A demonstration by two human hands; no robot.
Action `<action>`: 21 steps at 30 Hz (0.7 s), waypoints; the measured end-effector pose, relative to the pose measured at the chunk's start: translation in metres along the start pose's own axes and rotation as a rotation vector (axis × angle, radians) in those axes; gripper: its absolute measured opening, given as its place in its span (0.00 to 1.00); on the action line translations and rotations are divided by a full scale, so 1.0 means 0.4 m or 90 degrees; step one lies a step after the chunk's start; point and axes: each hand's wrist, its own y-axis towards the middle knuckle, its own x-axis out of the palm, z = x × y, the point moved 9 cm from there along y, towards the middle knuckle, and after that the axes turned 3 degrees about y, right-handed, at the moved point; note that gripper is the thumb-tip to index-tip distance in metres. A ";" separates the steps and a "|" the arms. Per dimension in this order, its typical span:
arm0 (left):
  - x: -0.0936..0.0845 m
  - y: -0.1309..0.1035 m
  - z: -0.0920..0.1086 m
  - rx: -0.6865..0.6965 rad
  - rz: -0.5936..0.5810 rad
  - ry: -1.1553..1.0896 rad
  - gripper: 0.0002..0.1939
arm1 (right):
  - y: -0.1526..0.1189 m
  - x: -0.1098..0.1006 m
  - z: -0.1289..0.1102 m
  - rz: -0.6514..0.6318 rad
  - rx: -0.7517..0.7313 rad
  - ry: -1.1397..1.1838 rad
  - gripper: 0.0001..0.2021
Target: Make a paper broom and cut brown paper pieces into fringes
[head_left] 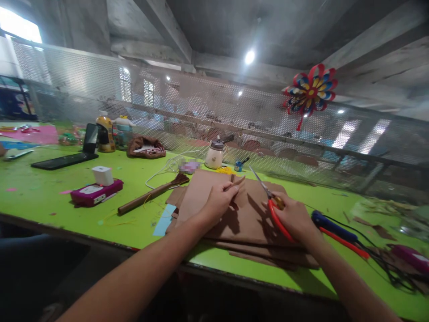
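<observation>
My left hand (pixel 223 199) is closed in a pinch on a small piece of brown paper (pixel 240 190), held just above a stack of brown paper sheets (pixel 197 197). In my right hand (pixel 296 217) is a pair of scissors (pixel 264 185) with red handles. Its blades point up and away to the left, apart from the paper piece; whether they are parted is hard to make out. Left of the stack lies a rolled brown paper stick (pixel 142 200) with a fringed end. A light blue sheet (pixel 164 220) sticks out from under the stack.
A purple power strip (pixel 97 192) with a white charger (pixel 102 175) and a black phone (pixel 65 161) are at left. A cream jug (pixel 214 154) and small blue bottle (pixel 238 165) stand behind. At right lie a blue-handled tool (pixel 334 226) and cables. A mesh partition (pixel 187 107) borders the table.
</observation>
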 end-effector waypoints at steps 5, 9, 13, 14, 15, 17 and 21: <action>0.012 0.000 -0.036 -0.072 -0.040 0.077 0.11 | 0.032 0.044 0.100 -0.048 -0.017 -0.142 0.22; 0.029 -0.005 -0.028 -0.064 -0.069 0.086 0.09 | 0.035 0.070 0.160 -0.086 -0.043 -0.204 0.20; 0.042 -0.009 -0.026 -0.047 -0.083 0.118 0.08 | 0.023 0.043 0.148 -0.065 -0.081 -0.201 0.18; 0.045 -0.008 -0.035 -0.054 -0.091 0.127 0.08 | 0.013 0.034 0.122 -0.062 -0.118 -0.168 0.18; 0.048 -0.008 -0.045 -0.065 -0.098 0.129 0.09 | 0.001 0.030 0.088 -0.076 -0.164 -0.124 0.17; 0.049 -0.004 -0.067 -0.091 -0.106 0.130 0.10 | -0.040 0.042 0.004 -0.175 -0.290 -0.024 0.17; 0.041 0.006 -0.092 -0.123 -0.099 0.158 0.09 | -0.093 0.075 -0.079 -0.336 -0.366 0.013 0.19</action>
